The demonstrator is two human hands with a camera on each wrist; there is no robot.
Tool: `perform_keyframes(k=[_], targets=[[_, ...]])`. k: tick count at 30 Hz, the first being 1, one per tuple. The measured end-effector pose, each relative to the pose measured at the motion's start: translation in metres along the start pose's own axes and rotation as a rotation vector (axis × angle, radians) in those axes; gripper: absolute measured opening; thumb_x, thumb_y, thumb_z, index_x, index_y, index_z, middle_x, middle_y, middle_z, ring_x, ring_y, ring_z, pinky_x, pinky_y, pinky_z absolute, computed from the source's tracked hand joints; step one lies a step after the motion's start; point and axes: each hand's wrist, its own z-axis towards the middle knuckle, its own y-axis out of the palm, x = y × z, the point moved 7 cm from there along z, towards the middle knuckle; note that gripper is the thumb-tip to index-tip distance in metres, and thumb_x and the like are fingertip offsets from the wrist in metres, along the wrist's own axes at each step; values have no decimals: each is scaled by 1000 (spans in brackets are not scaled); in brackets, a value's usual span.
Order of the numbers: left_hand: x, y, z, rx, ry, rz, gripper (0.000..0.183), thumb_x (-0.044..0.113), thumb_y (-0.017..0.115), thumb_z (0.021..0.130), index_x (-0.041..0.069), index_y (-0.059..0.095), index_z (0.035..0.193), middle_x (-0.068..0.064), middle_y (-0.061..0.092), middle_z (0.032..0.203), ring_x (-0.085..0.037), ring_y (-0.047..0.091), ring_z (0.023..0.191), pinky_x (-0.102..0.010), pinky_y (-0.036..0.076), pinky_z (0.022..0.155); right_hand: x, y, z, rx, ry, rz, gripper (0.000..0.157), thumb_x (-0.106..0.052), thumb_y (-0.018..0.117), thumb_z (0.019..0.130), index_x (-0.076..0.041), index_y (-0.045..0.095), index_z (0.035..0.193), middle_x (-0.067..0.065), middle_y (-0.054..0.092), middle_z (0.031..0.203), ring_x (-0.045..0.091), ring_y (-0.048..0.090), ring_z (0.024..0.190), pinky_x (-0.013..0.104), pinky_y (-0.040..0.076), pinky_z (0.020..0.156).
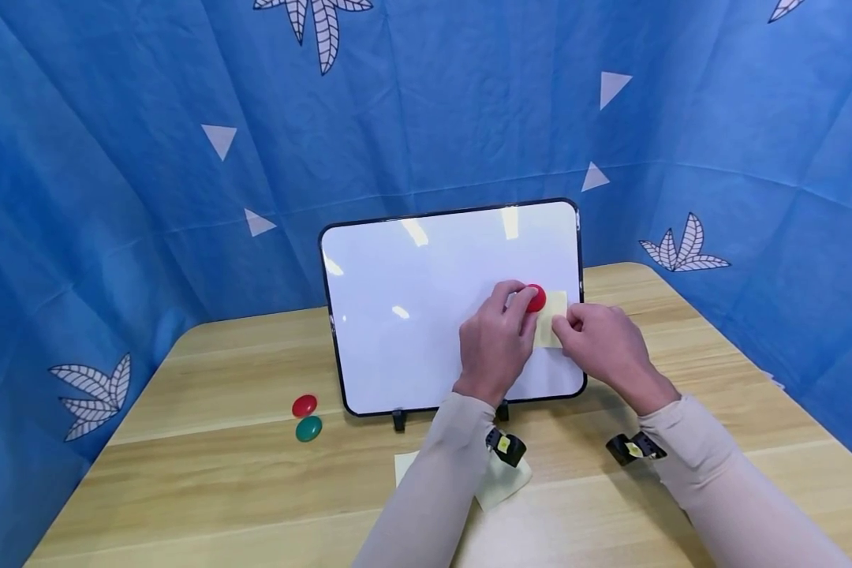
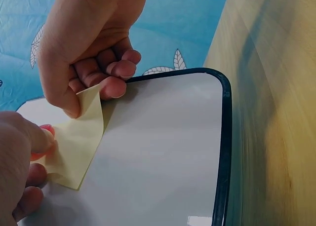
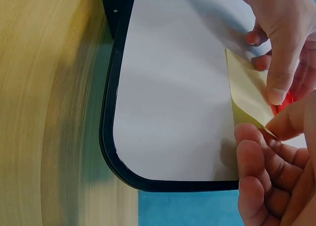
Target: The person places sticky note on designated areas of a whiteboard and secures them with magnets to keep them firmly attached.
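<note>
The left hand [image 1: 493, 347] pinches a round red magnet [image 1: 538, 297] at the upper left of a yellow sticky note [image 1: 548, 319] near the right edge of the whiteboard [image 1: 405, 331], toward the tabletop's [image 1: 213, 473] far edge, while the right hand [image 1: 607, 343] pinches the note's right edge.

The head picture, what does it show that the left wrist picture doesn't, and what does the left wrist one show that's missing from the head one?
Only the head view shows the loose red disc and green disc lying on the table, and the pale paper partly hidden by the left sleeve.

Only the left wrist view shows the curled fingertips of the right hand from the palm side, pinching the lifted edge of the yellow note.

Both show the left hand holding another red disc, the whiteboard and the blue curtain.
</note>
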Motion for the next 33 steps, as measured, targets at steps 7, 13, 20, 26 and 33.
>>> perform_keyframes(k=[7,13,20,26,33], targets=[[1,2,0,-7,-4,12,36,32,78,88,17,72,120,1,65,122,-11,67,102,-19,52,84,0,1,0,-1,-6,-2,33,-23,55,98,-12,61,67,0,61,61,19,53,54,32,41,46],[2,3,1,-12,-1,6,35,31,76,90,18,71,121,1,64,123,-10,67,101,-19,53,83,1,0,0,-9,5,-11,33,-24,55,98,-12,60,67,0,61,61,20,53,56,32,42,47],[1,3,2,-5,4,11,34,30,76,90,17,72,121,1,64,122,-10,68,98,-18,53,81,2,-2,1,-12,9,-25,33,-24,55,97,-12,60,67,1,59,61,20,53,57,32,42,49],[2,4,3,-9,7,7,33,29,75,91,17,72,122,1,64,122,-10,68,98,-17,53,81,2,-4,2,-15,9,-18,34,-25,54,98,-11,60,68,0,60,61,20,53,56,32,41,48],[1,4,3,-17,4,5,34,27,76,90,18,72,123,1,64,123,-10,68,98,-17,52,81,2,-5,2,-3,5,-29,34,-24,53,98,-12,60,67,1,60,61,20,52,55,33,40,48]])
